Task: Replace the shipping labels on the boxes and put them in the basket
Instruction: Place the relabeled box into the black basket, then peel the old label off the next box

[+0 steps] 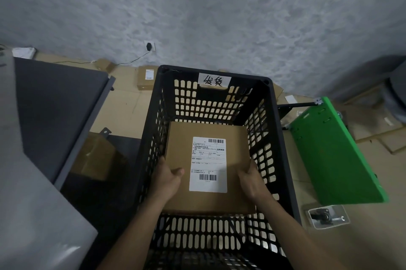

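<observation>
Dark grey tabletop [59, 105]: far left. Left hand [169, 178]: grips the box's left edge, thumb on its top face. Cardboard box [180, 144]: level, inside the black basket [283, 160], between its side walls; contact with the basket floor cannot be told. Shipping label [208, 164]: white, on the box's top face. Right hand [252, 179]: grips the box's right edge. Green board [336, 155]: tilted, just beside the basket's right wall.

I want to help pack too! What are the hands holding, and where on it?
The cardboard box, inside the basket: left hand grips its left edge, right hand its right edge.
</observation>
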{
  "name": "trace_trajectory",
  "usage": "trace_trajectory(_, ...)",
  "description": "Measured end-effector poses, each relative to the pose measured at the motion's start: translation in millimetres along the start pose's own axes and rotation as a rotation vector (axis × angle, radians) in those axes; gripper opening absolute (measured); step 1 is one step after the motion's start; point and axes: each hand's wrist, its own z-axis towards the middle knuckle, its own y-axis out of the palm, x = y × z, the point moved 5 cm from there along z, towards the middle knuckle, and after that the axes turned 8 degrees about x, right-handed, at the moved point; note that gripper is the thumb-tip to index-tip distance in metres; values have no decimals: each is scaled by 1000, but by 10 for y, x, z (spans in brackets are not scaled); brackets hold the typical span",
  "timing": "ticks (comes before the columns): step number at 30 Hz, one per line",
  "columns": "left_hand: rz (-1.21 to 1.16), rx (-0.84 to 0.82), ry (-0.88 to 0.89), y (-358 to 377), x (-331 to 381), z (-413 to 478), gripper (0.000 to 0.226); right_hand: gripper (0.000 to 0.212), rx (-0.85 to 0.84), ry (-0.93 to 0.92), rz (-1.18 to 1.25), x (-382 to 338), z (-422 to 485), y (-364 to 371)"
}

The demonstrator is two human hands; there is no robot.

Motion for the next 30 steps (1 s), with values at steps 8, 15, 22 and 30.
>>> trace_trajectory(8,67,15,197,-184,271,-204,74,52,11,-33,-188,-112,-126,-135)
trace_trajectory(15,241,57,406,-473,650,-730,54,40,35,-287,-405,-645,-561,-334)
trace_trajectory(22,369,328,578,-936,1005,-1466,39,38,164,-746,-794,-1421,-1179,-694)
trace_trajectory(30,270,676,432,-1487,824,-2330,25,36,36,-1182,-648,-1915,-1738,-547)
